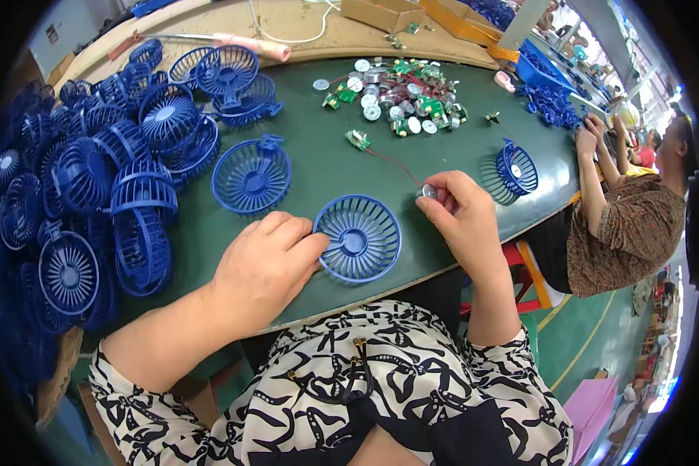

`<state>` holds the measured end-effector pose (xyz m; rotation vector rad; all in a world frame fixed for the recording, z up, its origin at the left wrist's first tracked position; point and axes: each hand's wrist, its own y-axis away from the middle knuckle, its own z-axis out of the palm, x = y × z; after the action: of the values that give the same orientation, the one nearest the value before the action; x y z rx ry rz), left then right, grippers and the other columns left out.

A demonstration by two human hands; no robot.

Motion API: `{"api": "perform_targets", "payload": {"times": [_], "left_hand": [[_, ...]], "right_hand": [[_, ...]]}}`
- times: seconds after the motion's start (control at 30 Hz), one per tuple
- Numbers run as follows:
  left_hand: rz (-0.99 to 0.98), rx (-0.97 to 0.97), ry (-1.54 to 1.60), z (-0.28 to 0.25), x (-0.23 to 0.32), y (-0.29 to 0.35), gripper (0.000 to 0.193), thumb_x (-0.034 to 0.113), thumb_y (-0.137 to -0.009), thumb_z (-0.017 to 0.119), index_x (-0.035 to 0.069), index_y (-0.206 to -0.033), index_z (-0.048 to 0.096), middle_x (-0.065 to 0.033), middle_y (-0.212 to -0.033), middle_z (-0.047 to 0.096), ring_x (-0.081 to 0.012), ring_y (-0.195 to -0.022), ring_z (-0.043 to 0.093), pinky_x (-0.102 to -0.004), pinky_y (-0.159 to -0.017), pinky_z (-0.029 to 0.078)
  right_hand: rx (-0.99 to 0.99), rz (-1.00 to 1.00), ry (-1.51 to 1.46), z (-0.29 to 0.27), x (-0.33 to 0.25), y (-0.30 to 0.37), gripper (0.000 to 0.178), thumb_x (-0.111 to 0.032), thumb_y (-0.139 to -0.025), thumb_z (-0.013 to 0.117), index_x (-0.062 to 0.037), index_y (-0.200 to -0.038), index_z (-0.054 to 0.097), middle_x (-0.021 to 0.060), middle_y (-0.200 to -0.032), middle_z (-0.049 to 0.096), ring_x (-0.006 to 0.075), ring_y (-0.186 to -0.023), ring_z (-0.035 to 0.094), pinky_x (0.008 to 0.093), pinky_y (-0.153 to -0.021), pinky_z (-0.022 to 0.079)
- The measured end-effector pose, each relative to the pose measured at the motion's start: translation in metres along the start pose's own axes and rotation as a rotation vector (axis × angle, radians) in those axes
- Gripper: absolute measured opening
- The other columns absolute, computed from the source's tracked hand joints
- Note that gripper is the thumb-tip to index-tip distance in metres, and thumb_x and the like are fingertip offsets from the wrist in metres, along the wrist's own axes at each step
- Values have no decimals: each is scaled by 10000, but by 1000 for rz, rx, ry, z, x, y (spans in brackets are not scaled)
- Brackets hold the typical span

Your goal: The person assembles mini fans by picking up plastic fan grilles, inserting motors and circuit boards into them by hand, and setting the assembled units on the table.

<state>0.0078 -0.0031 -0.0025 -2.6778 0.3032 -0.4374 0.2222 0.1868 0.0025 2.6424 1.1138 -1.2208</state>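
My left hand (268,260) pinches the left rim of a round blue plastic fan cage (355,239), whose open side faces up on the green table. Between the thumb and fingers of my right hand (462,213) is a small silver motor (426,192). A thin red wire runs from it to a green circuit board (358,139) lying farther back on the table. The motor is apart from the cage, to its right. Another blue fan cage (252,177) lies beyond my left hand. At the right stands a cage with a motor in it (517,168).
A big heap of blue fan cages (93,175) fills the left side. Motors with circuit boards (412,93) are piled at the back of the green table (311,155). A co-worker (625,210) sits at the right, near small blue parts (551,106). Cardboard boxes (384,13) stand at the back.
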Motion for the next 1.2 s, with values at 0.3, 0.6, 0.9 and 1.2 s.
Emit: {"api": "perform_targets", "payload": {"times": [0.3, 0.6, 0.9, 1.2], "left_hand": [[21, 53, 45, 2, -4, 0, 313, 32, -707, 755, 33, -1003, 654, -112, -1006, 626, -294, -906, 616, -392, -763, 518], [59, 76, 43, 9, -9, 3, 187, 99, -759, 647, 74, -934, 588, -72, -905, 561, -259, -869, 568, -377, -760, 490], [7, -20, 37, 3, -9, 2, 262, 50, -740, 731, 41, -989, 650, -104, -996, 629, -287, -914, 619, -385, -788, 522], [45, 15, -2, 1, -5, -4, 218, 76, -754, 680, 71, -963, 618, -87, -979, 609, -268, -879, 598, -369, -757, 507]], "right_hand": [[-324, -615, 238, 13, -50, 1, 282, -153, -761, 782, -83, -1013, 677, 64, -907, 610, 280, -885, 577, 395, -754, 464], [-409, -676, 215, 18, -56, -7, 321, -115, -742, 773, -61, -1049, 694, 87, -913, 613, 294, -838, 592, 408, -754, 493], [-408, -681, 156, 13, -48, 0, 400, -250, -804, 759, -69, -1148, 665, 109, -1060, 614, 309, -924, 620, 404, -792, 510], [-226, -858, 206, 25, -15, 26, 561, -251, -711, 805, -63, -1219, 657, 76, -1279, 619, 232, -1011, 629, 374, -817, 496]]}}
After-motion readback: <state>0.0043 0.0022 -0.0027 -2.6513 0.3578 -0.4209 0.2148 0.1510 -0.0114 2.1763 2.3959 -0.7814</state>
